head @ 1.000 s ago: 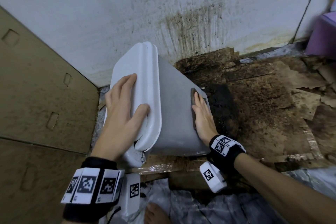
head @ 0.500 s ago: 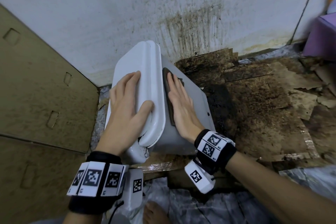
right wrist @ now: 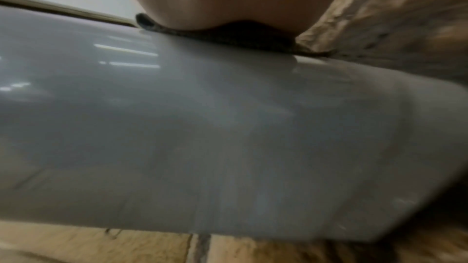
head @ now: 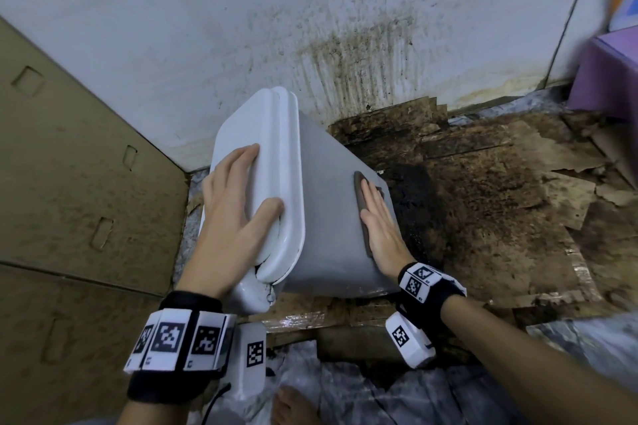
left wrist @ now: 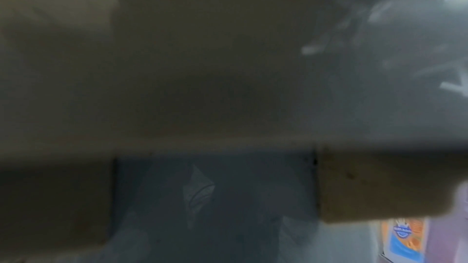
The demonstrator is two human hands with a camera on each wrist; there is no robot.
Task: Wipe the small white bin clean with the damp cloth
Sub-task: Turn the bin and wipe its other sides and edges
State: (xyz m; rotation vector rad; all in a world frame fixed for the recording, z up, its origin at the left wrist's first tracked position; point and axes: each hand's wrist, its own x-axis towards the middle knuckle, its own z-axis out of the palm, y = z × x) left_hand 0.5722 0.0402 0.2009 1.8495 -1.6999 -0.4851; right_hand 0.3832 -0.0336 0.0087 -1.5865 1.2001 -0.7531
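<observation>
The small white bin [head: 324, 210] lies tipped on its side on the floor, lid end toward the left. My left hand [head: 238, 203] lies flat on the lid [head: 276, 134], fingers straight, thumb at the lid's edge. My right hand [head: 379, 228] presses a dark cloth [head: 360, 203] flat against the bin's side wall, near its lower right edge. In the right wrist view the palm sits on the dark cloth [right wrist: 228, 37] above the glossy bin wall [right wrist: 202, 127]. The left wrist view is dark and blurred.
A stained white wall [head: 310, 28] rises behind the bin. Cardboard panels [head: 69, 183] stand at the left. Dirty, torn cardboard [head: 483, 200] covers the floor at the right, a purple box [head: 607, 72] sits at the far right. My bare foot [head: 293, 407] shows at the bottom.
My right hand slid the cloth up the bin's side toward the lid, then back down to the lower right edge. The left hand stayed on the lid.
</observation>
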